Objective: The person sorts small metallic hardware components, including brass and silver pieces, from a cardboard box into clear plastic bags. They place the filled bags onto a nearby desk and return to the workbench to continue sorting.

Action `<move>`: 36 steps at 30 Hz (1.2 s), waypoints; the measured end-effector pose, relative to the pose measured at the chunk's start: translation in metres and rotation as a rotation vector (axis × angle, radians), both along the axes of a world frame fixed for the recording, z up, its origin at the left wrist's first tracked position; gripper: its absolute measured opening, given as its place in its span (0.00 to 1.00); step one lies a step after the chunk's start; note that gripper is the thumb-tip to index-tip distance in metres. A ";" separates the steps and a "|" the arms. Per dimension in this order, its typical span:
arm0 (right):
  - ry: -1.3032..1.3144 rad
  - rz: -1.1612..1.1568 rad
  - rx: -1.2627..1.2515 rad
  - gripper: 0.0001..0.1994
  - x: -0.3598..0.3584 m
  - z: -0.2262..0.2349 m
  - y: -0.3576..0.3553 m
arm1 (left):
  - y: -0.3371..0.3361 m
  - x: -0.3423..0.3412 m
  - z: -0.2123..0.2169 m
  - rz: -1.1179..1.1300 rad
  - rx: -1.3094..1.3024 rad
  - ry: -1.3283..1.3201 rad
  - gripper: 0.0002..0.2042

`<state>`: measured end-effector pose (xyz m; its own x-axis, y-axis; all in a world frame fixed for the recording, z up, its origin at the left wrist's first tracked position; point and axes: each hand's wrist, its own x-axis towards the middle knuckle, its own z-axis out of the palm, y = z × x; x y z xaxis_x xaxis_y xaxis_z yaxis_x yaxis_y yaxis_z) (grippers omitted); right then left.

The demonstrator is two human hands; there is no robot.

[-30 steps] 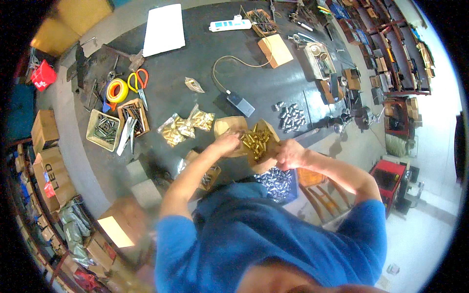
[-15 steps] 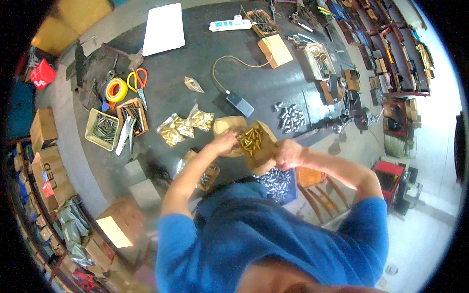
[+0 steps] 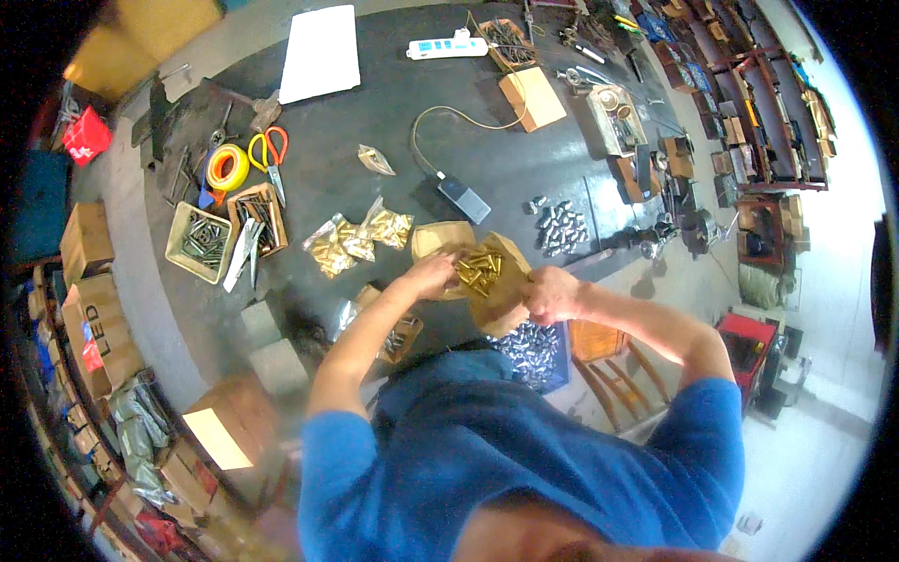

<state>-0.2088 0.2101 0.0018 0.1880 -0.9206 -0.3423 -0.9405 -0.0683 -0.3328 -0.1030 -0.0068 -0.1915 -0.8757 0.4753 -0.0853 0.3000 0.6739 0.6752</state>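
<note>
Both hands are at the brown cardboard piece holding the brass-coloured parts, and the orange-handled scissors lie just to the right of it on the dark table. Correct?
Not quite. The left hand and right hand are at the cardboard piece with the brass-coloured parts, but the orange-handled scissors lie far to the left on the dark table, beside the yellow tape roll. The head view shows this.
</note>
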 end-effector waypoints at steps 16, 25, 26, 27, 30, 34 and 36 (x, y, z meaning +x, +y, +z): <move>0.010 0.049 0.051 0.08 -0.012 -0.005 -0.005 | -0.008 -0.006 0.038 -0.141 -0.025 -0.058 0.10; -0.003 0.037 0.056 0.09 -0.024 0.005 -0.029 | -0.006 0.003 0.026 0.142 0.289 -0.056 0.14; -0.032 0.019 0.032 0.09 -0.022 0.008 -0.028 | -0.004 0.002 0.025 0.158 0.322 -0.043 0.16; -0.021 0.019 0.069 0.09 -0.019 0.005 -0.026 | -0.002 0.004 0.024 0.178 0.358 -0.035 0.17; -0.018 0.037 0.101 0.09 -0.016 0.003 -0.026 | -0.005 0.007 0.023 0.081 0.246 -0.010 0.22; -0.045 0.087 0.034 0.10 -0.026 0.006 -0.026 | -0.008 0.001 0.032 0.014 0.201 0.058 0.12; -0.082 0.065 -0.014 0.10 -0.022 0.017 -0.031 | -0.007 0.003 0.039 -0.003 0.192 -0.068 0.08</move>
<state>-0.2311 0.1792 0.0188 0.2743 -0.9102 -0.3104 -0.9036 -0.1335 -0.4070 -0.0996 -0.0142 -0.1526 -0.8699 0.4906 -0.0513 0.2512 0.5301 0.8098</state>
